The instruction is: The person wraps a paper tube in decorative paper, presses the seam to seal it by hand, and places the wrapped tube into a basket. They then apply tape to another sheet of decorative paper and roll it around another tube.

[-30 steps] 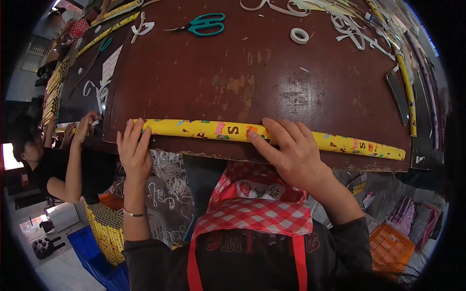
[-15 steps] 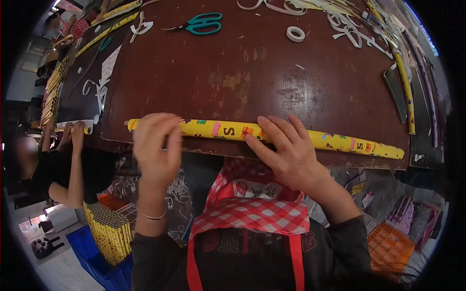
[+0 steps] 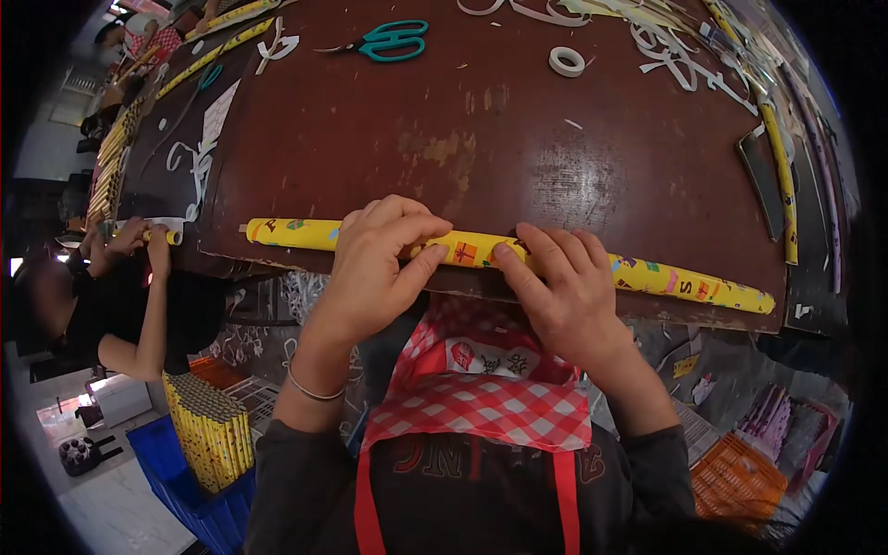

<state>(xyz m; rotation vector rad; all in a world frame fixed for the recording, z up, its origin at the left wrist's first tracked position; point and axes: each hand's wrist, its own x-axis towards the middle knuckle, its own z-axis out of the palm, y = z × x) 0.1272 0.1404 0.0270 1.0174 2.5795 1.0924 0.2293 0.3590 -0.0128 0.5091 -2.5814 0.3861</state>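
A long yellow roll of patterned wrapping paper [image 3: 684,282] lies along the near edge of the brown table [image 3: 324,139]. My left hand [image 3: 379,268] closes around the roll a little left of its middle, thumb and fingers curled towards each other. Just to the right, my right hand [image 3: 569,282] holds the roll, with its fingers bent over the top and its thumb on the near side. Between the two hands, a short stretch of the printed paper shows.
Teal-handled scissors [image 3: 393,42], a white tape roll [image 3: 566,62] and curled white strips [image 3: 680,60] lie on the far side. A phone-like dark slab [image 3: 760,185] is at right. A blue crate [image 3: 171,472] holds yellow rolls; a co-worker's arm [image 3: 148,314] is at left.
My left hand has come right from near the roll's left end and now grips it near the middle. My right hand stays on the roll, almost in place.
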